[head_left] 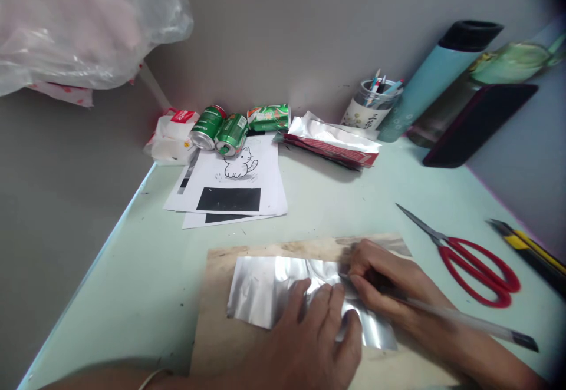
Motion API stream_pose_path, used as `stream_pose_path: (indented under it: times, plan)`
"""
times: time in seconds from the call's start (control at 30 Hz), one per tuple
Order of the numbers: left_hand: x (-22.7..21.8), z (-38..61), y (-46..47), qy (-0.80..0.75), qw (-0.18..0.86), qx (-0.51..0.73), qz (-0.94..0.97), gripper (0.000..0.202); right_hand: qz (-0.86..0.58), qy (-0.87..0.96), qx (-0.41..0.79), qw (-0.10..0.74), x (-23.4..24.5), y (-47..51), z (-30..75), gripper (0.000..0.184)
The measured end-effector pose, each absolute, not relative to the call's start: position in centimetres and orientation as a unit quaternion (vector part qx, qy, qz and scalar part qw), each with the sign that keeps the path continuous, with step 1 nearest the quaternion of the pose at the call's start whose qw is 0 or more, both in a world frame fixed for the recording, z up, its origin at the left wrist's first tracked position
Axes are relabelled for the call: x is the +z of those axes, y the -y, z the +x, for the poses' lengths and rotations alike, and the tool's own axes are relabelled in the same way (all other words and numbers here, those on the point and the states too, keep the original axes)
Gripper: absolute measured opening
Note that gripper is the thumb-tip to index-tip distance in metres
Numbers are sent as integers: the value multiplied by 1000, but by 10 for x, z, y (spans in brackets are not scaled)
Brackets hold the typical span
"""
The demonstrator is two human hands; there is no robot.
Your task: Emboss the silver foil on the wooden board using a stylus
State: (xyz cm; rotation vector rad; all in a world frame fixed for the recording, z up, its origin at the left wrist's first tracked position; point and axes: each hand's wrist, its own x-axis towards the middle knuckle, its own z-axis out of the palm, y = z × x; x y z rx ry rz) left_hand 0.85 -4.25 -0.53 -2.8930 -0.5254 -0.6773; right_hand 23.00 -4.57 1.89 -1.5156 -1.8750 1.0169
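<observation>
A shiny sheet of thin metal [265, 287] lies on a wooden board [216, 331] near the table's front edge. My left hand [313, 334] rests flat on the sheet, fingers stretched out, pressing it down. My right hand [389, 284] pinches a long thin pen-like tool [464, 319], its tip touching the sheet just beyond my left fingertips. The tool's dark end points to the lower right.
Red-handled scissors [473, 260] and a yellow-black utility knife [530, 251] lie at the right. Paper sheets with a cat drawing [234, 187], two green cans [219, 131], foil packets [336, 142], a pen cup [369, 107], a teal flask [435, 72] and a dark phone [480, 122] stand at the back. A plastic bag [84, 19] hangs upper left.
</observation>
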Motion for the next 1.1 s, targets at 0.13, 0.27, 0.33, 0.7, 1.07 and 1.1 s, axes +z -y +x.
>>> stream_pose_path:
  times: [0.13,0.27,0.33,0.7,1.07,1.1]
  plan:
    - [-6,8,44,177,60,-216,-958,25,-568,659,399,291,16,46,231,21]
    - [-6,9,44,182,64,-214,-957,24,-570,648,408,297,13,47,231,21]
    - [-5,10,44,183,61,-217,-957,23,-571,648,410,294,13,47,230,21]
    - [-4,10,43,179,55,-230,-955,23,-571,670,397,260,17,46,227,20]
    - [-4,7,44,176,58,-197,-963,30,-553,699,378,251,25,43,231,22]
    - [-4,7,43,173,57,-199,-963,30,-552,700,376,252,25,43,231,22]
